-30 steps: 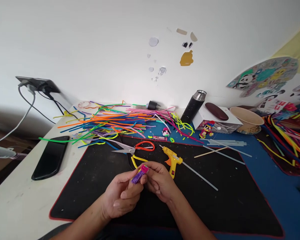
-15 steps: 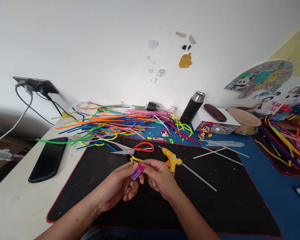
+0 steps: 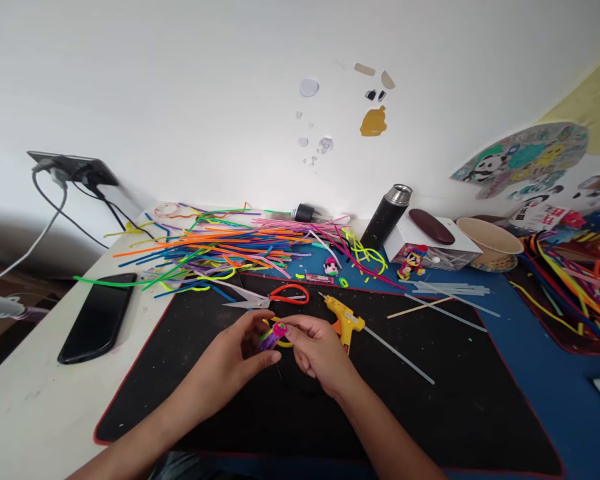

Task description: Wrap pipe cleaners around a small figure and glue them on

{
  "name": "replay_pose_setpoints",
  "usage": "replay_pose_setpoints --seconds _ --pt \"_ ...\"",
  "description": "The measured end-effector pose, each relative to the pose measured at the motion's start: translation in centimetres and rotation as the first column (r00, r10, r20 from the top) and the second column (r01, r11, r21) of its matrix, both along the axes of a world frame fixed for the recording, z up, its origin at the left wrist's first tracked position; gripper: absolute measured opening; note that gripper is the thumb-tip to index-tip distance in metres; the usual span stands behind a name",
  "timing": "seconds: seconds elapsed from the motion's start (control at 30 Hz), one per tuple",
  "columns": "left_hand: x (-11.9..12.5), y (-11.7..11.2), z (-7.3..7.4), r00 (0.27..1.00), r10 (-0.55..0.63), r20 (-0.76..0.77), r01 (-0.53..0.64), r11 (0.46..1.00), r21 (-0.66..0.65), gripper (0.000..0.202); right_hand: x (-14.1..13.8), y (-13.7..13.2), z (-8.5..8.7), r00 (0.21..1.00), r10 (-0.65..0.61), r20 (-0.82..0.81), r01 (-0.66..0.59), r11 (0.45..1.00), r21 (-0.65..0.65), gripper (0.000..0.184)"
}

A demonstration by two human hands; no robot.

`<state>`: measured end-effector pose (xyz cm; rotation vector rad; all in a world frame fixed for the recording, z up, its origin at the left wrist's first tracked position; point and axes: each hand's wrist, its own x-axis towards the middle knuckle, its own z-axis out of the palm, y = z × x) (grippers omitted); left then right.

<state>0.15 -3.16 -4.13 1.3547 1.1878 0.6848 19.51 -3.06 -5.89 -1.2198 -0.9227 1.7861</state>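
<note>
Since the fuzzy piece (image 3: 274, 335) looks light and bendy, it is pinched softly at its ends by left hand (image 3: 230, 363) and right hand (image 3: 319, 350).

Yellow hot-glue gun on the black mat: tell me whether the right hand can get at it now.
Probably yes: the yellow hot-glue gun lies just beyond the right hand with nothing between, though its fingers pinch a small purple-and-pink craft piece.

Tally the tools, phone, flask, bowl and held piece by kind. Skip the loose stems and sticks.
Scissors: 1
Glue gun: 1
Phone: 1
Flask: 1
Bowl: 1
Pink-purple piece: 1
Total: 6
</note>
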Motion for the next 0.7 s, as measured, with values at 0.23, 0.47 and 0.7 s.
replay_pose_setpoints --seconds 0.23,0.47,0.7 --pt "-0.3 0.1 -0.3 0.947 0.023 -0.320 0.054 0.971 0.231 0.023 -0.3 0.1 0.1 0.998 0.020 0.055 -0.021 1.000 0.014 0.049" --pt "-0.2 -0.2 0.8 0.989 -0.046 -0.143 0.053 0.998 0.045 0.039 -0.2 0.2 0.8 0.983 0.087 0.161 -0.103 0.990 0.093 0.048" --pt "-0.2 0.1 1.1 0.998 -0.032 -0.045 0.026 0.992 -0.122 0.048 0.1 0.0 0.0 0.942 0.031 0.335 -0.112 0.967 0.228 0.030"
